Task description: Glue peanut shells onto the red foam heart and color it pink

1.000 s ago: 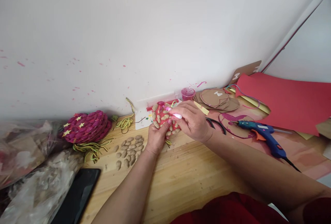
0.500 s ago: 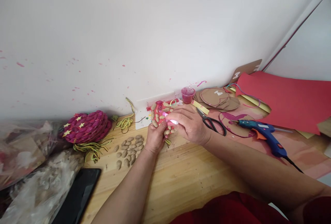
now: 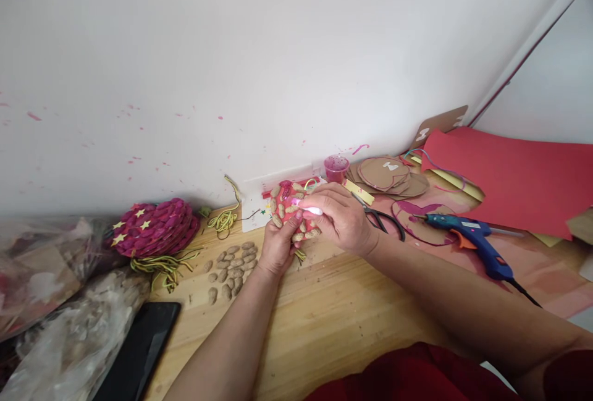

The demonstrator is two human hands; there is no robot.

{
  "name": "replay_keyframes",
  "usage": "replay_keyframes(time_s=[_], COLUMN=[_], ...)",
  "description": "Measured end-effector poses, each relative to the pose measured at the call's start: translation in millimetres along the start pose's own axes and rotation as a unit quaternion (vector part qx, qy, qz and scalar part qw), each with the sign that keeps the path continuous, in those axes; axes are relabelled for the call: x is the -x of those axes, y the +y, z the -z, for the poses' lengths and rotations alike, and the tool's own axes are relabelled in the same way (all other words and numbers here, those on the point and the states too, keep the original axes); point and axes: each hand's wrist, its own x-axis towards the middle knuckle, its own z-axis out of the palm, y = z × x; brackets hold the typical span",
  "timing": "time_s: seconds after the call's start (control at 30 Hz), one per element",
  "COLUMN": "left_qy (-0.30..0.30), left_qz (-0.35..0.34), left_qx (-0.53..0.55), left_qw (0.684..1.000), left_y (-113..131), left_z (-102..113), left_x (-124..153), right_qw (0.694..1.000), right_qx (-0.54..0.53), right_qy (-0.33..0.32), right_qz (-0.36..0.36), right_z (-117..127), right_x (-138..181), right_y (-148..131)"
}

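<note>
My left hand (image 3: 277,248) grips from below a red disc (image 3: 290,206) covered with glued peanut shells, holding it tilted up over the wooden table (image 3: 324,314). My right hand (image 3: 341,219) is closed round a thin white brush (image 3: 311,210) with a pink tip that touches the disc's face. Loose peanut shells (image 3: 231,266) lie on the table just left of my left wrist. A small pink paint cup (image 3: 336,167) stands by the wall behind my hands.
A finished magenta shell disc with yellow stars (image 3: 152,227) lies at the left over yellow strings. Black scissors (image 3: 384,220), a blue glue gun (image 3: 467,237), cardboard circles (image 3: 389,175) and red paper (image 3: 519,181) are on the right. Plastic bags (image 3: 60,308) and a black phone (image 3: 136,351) fill the left.
My right hand with the brush has shifted slightly across the disc, left then back right. The left hand and the disc have stayed almost still.
</note>
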Motion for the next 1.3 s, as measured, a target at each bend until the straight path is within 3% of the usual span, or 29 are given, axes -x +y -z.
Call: replay_keyframes(time_s=[0.2, 1.3], left_qy=[-0.004, -0.012], left_qz=[0.002, -0.002], left_qx=[-0.009, -0.013], left_qw=[1.000, 1.000], left_y=[-0.6, -1.6], left_z=[0.6, 0.7], left_x=[-0.5, -1.7], right_qw=[0.998, 0.998], right_qx=[-0.004, -0.020], right_qy=[0.029, 0.033], right_qz=[-0.053, -0.056], right_z=[4.4, 5.1], right_x=[-3.9, -4.0], right_y=[6.6, 5.4])
